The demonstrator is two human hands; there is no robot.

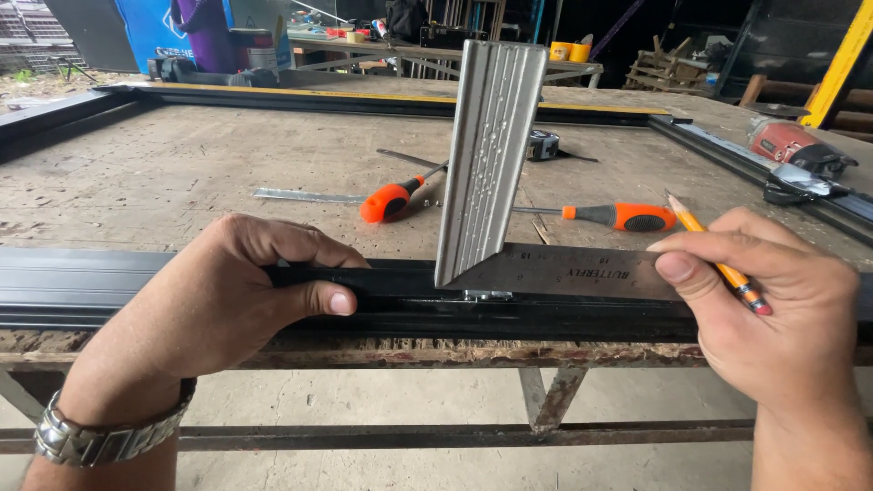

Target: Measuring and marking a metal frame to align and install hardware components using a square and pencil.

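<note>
Now, left hand curled gripping black frame rail, right hand pinching pencil, touching try square.

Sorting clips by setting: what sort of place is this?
Likely a metal-frame workshop: a worn plywood bench with screwdrivers, a try square on a black metal frame bar, and a power tool.

left hand grips black frame rail | right hand holds pencil, steadies try square

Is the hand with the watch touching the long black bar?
Touching. The head view shows the left hand wrapped over the black metal bar, fingers on top and thumb pressed against its front face.
</note>
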